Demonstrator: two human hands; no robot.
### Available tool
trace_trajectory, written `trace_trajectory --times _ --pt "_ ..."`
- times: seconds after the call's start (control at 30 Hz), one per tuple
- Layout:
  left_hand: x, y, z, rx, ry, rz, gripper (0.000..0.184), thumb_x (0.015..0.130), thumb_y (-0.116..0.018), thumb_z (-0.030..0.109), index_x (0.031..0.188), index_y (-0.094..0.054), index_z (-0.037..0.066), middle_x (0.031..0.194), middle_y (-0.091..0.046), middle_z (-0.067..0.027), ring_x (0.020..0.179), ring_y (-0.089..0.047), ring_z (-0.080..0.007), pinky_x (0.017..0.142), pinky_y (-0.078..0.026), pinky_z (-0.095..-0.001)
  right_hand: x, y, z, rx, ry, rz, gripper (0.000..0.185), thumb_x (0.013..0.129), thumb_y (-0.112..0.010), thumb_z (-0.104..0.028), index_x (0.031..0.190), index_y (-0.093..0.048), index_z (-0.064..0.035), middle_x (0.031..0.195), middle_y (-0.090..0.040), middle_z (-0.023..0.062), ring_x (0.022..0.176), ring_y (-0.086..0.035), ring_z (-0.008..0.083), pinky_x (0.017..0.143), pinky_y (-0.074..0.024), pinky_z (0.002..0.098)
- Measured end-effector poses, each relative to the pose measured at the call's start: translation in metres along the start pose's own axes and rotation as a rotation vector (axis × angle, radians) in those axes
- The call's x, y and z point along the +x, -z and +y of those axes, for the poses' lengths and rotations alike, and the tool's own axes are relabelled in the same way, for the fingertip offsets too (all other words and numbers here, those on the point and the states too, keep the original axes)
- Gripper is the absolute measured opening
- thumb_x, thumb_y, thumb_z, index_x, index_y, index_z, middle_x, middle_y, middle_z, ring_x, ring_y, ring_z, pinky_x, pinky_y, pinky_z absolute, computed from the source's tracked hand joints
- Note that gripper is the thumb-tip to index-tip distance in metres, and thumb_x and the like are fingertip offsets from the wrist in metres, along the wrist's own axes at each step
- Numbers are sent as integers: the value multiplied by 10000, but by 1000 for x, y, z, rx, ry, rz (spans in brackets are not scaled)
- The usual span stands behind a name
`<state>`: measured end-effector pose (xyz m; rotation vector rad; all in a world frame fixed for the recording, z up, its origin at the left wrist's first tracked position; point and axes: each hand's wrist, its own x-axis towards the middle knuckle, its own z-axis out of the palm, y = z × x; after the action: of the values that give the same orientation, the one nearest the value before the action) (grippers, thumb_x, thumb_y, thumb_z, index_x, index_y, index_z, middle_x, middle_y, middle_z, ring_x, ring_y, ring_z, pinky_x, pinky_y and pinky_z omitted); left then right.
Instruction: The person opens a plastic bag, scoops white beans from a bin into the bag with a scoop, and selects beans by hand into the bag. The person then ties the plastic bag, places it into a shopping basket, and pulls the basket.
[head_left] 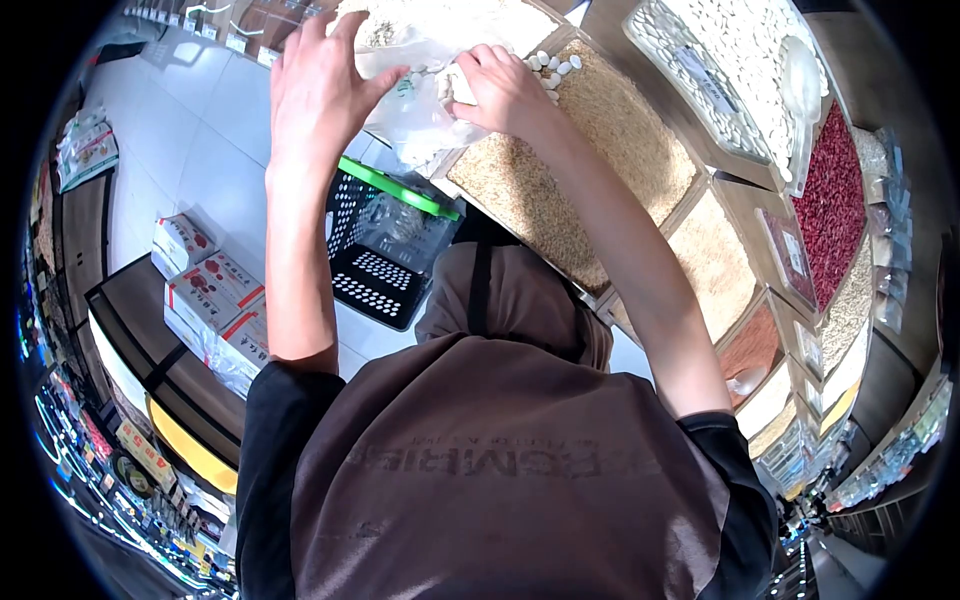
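A clear plastic bag (pixel 405 115) with faint green print hangs in front of the grain bins. My left hand (pixel 318 95) is on its left side, fingers apart, with the thumb stretched over the bag. At the bag's right edge, my right hand (pixel 497 90) is curled around white pieces that look like large white beans (pixel 461 88); its fingers partly hide them. Several loose white beans (pixel 555 72) lie just past my right hand, on the tan grain (pixel 570 160) in the bin.
A black basket with a green handle (pixel 400 188) stands below the bag, with clear packaging inside. To the right are bins of white beans (pixel 745 50) with a clear scoop (pixel 800 85), and red beans (pixel 830 205). White-and-red boxes (pixel 215 290) are stacked at left.
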<state>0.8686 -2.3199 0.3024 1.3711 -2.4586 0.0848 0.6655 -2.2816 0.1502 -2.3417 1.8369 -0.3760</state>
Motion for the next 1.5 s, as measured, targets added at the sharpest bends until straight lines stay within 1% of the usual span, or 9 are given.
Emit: trace_trajectory --times 0.23,0.37,0.6,0.67,0.9,1.03,1.2,1.33,1.5 --pt "-35 16 28 -291 39 193 283 853 -770 274 906 -726 -1 944 -697 -167 885 -663 -328 837 -531 -428 9 -9 5 -11 97 -60 406 868 -691 -331 1113 -569 -30 1059 -612 149 964 -655 278 811 -580 363" --pt "-54 -11 52 -216 -33 -25 260 873 -736 155 1076 -701 -2 1023 -717 -150 973 -680 -327 933 -491 -418 9 -24 9 101 143 54 336 910 -663 -255 1110 -549 -9 936 -601 167 676 -671 326 602 -591 389" --pt "-61 -15 43 -349 113 -330 324 794 -680 -8 1117 -694 12 911 -733 -156 842 -703 -332 887 -510 -417 9 -10 19 189 48 -8 307 931 -638 -249 1132 -579 -26 1034 -660 188 851 -699 369 769 -566 461" --pt "-65 -13 40 -377 83 -334 334 782 -675 -21 1114 -692 16 875 -730 -161 814 -705 -339 865 -524 -417 12 9 20 534 -233 -240 313 959 -614 -288 1089 -612 -3 1000 -692 200 940 -702 347 820 -534 450" --pt "-62 -3 43 -438 130 -408 339 794 -691 2 1132 -682 27 880 -729 -177 829 -710 -357 806 -549 -425 -2 13 42 632 -263 -204 329 986 -592 -314 1094 -645 -8 835 -686 119 753 -655 231 726 -520 377" --pt "-59 2 45 -439 140 -366 348 819 -727 65 1161 -672 37 938 -721 -172 845 -698 -349 784 -549 -418 -11 15 47 919 -435 -242 267 982 -621 -261 1074 -664 -14 819 -648 30 636 -541 101 587 -456 293" --pt "-38 10 42 -192 54 251 370 806 -785 156 1141 -689 33 1027 -670 -164 989 -621 -322 936 -475 -444 -18 25 46 1202 -551 -168 207 984 -622 -202 1048 -674 -11 753 -569 -11 558 -413 28 489 -335 230" --pt "-24 -16 12 -231 -43 110 258 858 -748 188 1075 -728 49 1034 -684 -172 1003 -640 -334 913 -486 -439 -16 67 14 1240 -522 -370 213 1007 -582 -184 1044 -669 6 763 -552 -17 550 -385 23 495 -308 217" --pt "-13 -26 14 -479 157 48 265 940 -687 240 1049 -724 2 663 -655 -168 605 -657 -304 615 -512 -394 21 58 -25 1318 -237 -520 237 1000 -579 -204 1061 -659 10 816 -557 -4 598 -428 34 527 -354 215"
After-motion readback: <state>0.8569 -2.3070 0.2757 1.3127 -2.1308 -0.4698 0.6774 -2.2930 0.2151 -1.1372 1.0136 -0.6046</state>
